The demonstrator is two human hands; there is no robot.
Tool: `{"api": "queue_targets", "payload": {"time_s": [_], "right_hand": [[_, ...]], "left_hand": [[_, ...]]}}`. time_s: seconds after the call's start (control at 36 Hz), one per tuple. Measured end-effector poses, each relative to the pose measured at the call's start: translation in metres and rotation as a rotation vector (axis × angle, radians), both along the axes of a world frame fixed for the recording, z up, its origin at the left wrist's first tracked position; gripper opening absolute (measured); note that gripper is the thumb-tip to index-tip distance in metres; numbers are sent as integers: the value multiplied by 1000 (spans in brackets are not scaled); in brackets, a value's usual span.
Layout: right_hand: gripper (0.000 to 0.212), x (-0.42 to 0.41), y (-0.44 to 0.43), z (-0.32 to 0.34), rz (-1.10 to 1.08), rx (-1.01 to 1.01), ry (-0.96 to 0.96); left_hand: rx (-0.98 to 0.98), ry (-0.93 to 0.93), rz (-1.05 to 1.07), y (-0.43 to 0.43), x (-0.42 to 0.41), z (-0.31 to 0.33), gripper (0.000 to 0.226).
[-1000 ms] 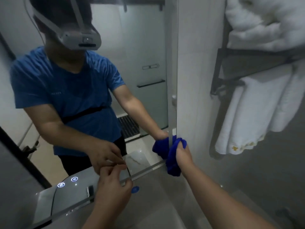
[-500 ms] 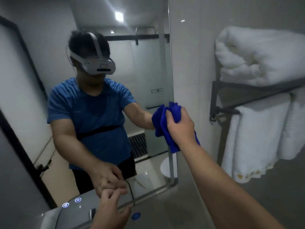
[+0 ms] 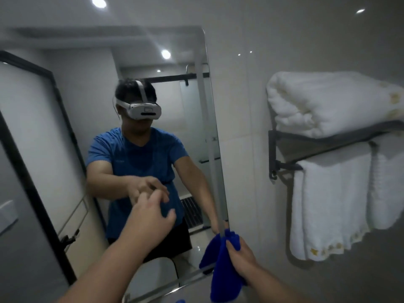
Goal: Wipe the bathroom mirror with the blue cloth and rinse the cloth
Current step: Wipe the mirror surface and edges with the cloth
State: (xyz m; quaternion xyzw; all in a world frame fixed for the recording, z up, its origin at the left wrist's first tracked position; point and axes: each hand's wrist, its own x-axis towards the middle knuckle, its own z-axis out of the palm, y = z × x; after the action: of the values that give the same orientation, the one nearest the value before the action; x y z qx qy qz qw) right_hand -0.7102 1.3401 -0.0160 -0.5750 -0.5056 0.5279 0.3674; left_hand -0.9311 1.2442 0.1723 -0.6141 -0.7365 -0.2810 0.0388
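The bathroom mirror [image 3: 65,127] fills the left and middle of the view, with its right edge running down toward the bottom. My right hand [image 3: 241,255] grips the bunched blue cloth [image 3: 224,278] and holds it against the mirror's lower right edge. The cloth hangs down below my fist. My left hand [image 3: 150,217] is raised in front of the glass with fingers loosely spread, its fingertips at or close to the mirror surface, holding nothing.
A dark metal rack [image 3: 306,145] on the right wall carries a rolled white towel [image 3: 328,103] on top and white towels [image 3: 332,206] hanging below. The mirror reflects a person, a black-framed door and a shower screen. A small blue thing [image 3: 180,301] peeks in at the bottom edge.
My right hand has swept the cloth down the mirror's right edge from mid height to the lower corner. My left hand has lifted from the mirror's bottom edge. The view has tilted up.
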Motion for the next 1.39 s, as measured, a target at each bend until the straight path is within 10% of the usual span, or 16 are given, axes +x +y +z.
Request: {"api": "queue_targets", "payload": {"time_s": [0.25,0.72,1.39], "right_hand": [[32,-5,6,37,-38,69,27],[30,-22,53,363,-148,833,21],[23,14,40,142,-31,413,-103]], "left_hand": [[125,340,157,14,2,5,100],[179,431,190,27,-8,-10,94],[76,477,180,12,0,3,60]]}}
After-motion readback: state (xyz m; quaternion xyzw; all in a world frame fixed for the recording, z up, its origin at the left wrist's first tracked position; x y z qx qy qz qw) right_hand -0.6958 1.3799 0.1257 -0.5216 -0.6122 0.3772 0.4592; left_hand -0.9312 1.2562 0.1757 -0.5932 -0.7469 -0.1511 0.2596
